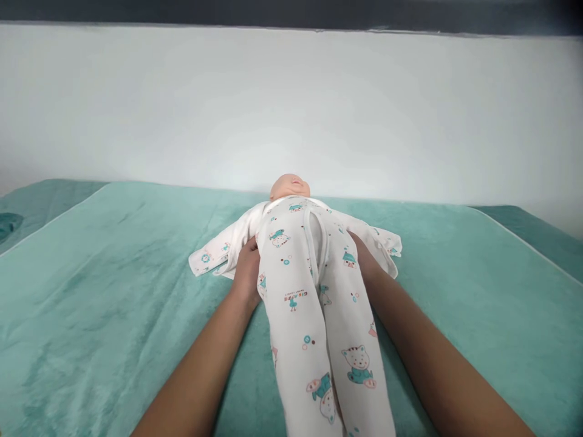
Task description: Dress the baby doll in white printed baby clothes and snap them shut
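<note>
A baby doll (290,186) lies on its back, its head toward the wall. It wears a white printed top whose sleeves (214,252) spread out to both sides. White printed baby pants (296,297) cover its front from the chest down, with the legs stretching toward me. At the pants' left side, my left hand (248,267) presses close against the cloth, its fingers mostly tucked behind it. On the opposite side my right hand (362,252) reaches in between the pants and the top's spread hem, fingers hidden. What either hand grips is out of sight.
A light green plush blanket (113,291) lies under the doll. Darker green cloth (537,233) shows at both far corners. Behind the head stands a white wall (291,103), with a dark band (291,13) along the top.
</note>
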Available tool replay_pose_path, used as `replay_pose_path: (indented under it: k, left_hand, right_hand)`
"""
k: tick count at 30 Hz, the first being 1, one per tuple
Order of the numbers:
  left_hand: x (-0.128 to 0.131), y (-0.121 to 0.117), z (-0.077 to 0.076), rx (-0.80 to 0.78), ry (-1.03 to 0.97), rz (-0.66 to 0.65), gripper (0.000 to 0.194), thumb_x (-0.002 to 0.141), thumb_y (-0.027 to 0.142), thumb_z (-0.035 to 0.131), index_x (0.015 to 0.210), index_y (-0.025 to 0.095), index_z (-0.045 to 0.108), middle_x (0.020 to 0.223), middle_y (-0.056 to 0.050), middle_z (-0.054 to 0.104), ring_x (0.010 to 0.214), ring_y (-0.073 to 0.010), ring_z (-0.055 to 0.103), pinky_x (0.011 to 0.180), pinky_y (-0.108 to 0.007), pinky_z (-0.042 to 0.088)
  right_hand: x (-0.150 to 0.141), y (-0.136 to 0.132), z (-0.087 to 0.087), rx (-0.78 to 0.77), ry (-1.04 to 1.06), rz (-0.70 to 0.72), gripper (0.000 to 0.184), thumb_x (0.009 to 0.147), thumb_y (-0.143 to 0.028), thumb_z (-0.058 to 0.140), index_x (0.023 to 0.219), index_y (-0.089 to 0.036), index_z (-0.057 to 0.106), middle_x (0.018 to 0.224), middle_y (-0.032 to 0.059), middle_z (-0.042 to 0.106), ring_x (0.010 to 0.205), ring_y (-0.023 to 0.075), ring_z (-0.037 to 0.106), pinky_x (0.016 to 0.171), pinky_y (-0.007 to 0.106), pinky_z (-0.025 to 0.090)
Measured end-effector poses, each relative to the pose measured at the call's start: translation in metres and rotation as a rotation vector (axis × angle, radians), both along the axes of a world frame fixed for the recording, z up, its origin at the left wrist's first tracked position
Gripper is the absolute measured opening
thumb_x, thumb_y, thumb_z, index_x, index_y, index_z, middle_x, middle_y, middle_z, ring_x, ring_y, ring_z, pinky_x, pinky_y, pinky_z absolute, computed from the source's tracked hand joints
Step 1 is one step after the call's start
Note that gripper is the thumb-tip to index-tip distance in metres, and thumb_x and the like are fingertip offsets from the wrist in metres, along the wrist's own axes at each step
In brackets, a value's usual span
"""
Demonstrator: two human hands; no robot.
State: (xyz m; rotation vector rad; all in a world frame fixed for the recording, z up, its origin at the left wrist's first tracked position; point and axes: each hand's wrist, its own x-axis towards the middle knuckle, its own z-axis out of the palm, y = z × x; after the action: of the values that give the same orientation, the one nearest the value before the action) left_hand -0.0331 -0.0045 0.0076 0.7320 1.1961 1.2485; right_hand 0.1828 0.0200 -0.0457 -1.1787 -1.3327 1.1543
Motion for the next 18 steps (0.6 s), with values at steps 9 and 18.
replay_pose_path:
  k: [9, 18]
  left_hand:
    - [-0.002, -0.001, -0.006, 0.062, 0.095, 0.030, 0.026, 0.056, 0.027, 0.070, 0.081, 0.017, 0.068, 0.070, 0.001, 0.068, 0.067, -0.0185, 0.061, 0.063, -0.029, 0.047]
    - [-0.003, 0.000, -0.006, 0.003, 0.166, 0.065, 0.018, 0.059, 0.018, 0.066, 0.077, 0.017, 0.070, 0.068, 0.000, 0.069, 0.064, -0.0182, 0.059, 0.060, -0.028, 0.046]
  right_hand:
    - [-0.006, -0.006, 0.011, 0.197, -0.147, -0.063, 0.033, 0.082, -0.027, 0.057, 0.112, -0.025, 0.070, 0.120, 0.0022, 0.070, 0.122, 0.0281, 0.057, 0.112, 0.044, 0.038]
    - [-0.001, -0.005, 0.012, 0.167, -0.117, -0.008, 0.029, 0.084, -0.031, 0.058, 0.109, -0.026, 0.071, 0.116, 0.0022, 0.071, 0.116, 0.0265, 0.060, 0.106, 0.042, 0.043]
